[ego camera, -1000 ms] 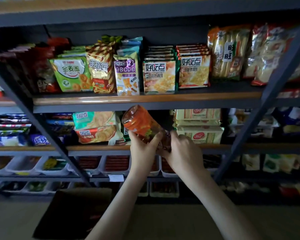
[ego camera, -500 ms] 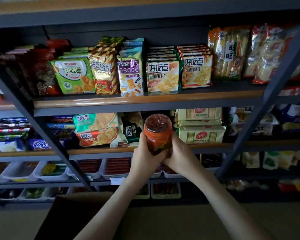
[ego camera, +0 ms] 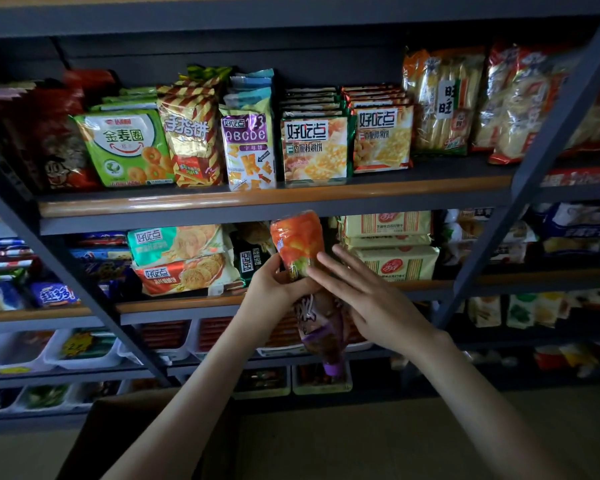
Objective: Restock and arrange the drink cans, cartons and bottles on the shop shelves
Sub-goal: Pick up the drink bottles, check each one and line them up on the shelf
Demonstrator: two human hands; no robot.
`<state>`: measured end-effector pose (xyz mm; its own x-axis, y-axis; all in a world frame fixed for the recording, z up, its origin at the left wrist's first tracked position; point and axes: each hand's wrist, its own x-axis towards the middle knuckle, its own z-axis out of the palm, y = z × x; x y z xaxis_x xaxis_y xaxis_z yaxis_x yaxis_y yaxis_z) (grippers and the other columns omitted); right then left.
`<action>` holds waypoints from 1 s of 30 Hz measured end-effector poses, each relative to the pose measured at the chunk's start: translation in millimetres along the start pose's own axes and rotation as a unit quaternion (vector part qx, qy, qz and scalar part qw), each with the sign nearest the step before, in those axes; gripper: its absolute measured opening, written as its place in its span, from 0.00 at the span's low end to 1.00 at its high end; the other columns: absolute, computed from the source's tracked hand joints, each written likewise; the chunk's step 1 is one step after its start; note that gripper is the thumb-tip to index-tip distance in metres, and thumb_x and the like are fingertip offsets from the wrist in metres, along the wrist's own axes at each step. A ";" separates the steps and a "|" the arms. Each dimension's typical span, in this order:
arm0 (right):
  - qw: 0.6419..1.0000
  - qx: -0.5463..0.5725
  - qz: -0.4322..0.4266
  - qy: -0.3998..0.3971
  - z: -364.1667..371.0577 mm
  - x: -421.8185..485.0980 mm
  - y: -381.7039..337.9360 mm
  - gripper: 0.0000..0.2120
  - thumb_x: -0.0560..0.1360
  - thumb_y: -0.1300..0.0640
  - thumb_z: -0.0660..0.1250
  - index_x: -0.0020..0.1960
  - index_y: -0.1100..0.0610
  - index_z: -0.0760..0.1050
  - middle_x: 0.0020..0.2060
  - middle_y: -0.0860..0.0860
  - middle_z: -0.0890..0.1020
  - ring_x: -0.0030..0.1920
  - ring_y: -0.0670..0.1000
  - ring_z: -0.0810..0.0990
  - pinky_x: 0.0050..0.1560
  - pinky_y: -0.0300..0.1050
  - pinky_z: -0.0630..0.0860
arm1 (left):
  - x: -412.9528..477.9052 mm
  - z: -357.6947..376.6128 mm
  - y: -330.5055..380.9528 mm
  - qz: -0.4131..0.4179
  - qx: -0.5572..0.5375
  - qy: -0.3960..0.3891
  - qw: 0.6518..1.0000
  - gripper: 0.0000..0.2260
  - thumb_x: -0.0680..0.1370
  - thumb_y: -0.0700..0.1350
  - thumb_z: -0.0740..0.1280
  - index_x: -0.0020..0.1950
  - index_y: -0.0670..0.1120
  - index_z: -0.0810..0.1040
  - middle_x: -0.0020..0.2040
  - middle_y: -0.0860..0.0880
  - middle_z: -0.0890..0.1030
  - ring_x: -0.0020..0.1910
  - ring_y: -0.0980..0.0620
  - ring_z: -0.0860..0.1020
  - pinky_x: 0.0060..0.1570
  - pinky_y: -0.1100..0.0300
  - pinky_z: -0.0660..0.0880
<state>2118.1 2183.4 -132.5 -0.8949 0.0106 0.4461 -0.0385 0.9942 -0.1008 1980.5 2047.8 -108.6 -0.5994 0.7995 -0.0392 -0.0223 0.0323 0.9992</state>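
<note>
orange-labelled bottle (ego camera: 297,247), cap down — left hand (ego camera: 274,289) fingers curled round it, right hand (ego camera: 378,306) fingers straight against it

You face a dark grey metal shelving rack (ego camera: 194,223); each board carries an orange-brown front edge (ego camera: 257,199). One grey upright (ego camera: 548,140) leans across the right side, another (ego camera: 66,271) across the left. White plastic trays (ego camera: 84,360) line the lower board's front edge. Below lies a pale beige floor (ego camera: 413,441). Light is dim, brightest on the top board.
</note>
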 end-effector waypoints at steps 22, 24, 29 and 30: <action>0.881 0.382 0.249 0.124 13.4 27.2 -4.1 0.14 0.64 0.58 0.80 0.46 0.48 0.80 0.38 0.34 0.83 0.45 0.36 0.81 0.45 0.32 0.74 | -4.4 -29.2 1.7 -0.040 0.260 -0.060 0.963 0.20 0.81 0.58 0.57 0.56 0.44 0.81 0.52 0.46 0.83 0.46 0.52 0.83 0.51 0.56 0.80; 0.845 0.438 0.277 0.134 8.8 29.5 -4.7 0.10 0.67 0.58 0.78 0.45 0.51 0.81 0.39 0.41 0.85 0.45 0.41 0.83 0.46 0.34 0.77 | -4.7 -35.5 -5.8 0.043 0.285 -0.071 0.955 0.15 0.79 0.56 0.64 0.58 0.48 0.78 0.54 0.48 0.82 0.52 0.53 0.81 0.55 0.56 0.77; 0.608 0.698 0.342 0.164 1.0 36.5 -16.8 0.16 0.68 0.49 0.69 0.50 0.59 0.79 0.42 0.53 0.85 0.44 0.52 0.84 0.42 0.47 0.82 | -16.9 -23.5 -21.4 0.068 0.139 -0.067 0.986 0.27 0.70 0.48 0.77 0.64 0.53 0.68 0.59 0.52 0.79 0.57 0.61 0.79 0.55 0.65 0.75; 0.572 0.724 0.351 0.161 1.0 37.4 -17.2 0.19 0.69 0.47 0.68 0.51 0.60 0.79 0.42 0.54 0.85 0.44 0.52 0.84 0.42 0.46 0.82 | -18.8 -17.2 -23.3 0.086 0.116 -0.044 0.989 0.28 0.70 0.47 0.77 0.65 0.55 0.67 0.60 0.52 0.79 0.58 0.60 0.79 0.56 0.64 0.75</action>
<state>2084.9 2166.5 -115.0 -0.7965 0.6034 -0.0386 -0.2564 -0.3949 -0.8822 1978.5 2021.7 -131.1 -0.5069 0.8534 0.1215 0.2643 0.0197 0.9642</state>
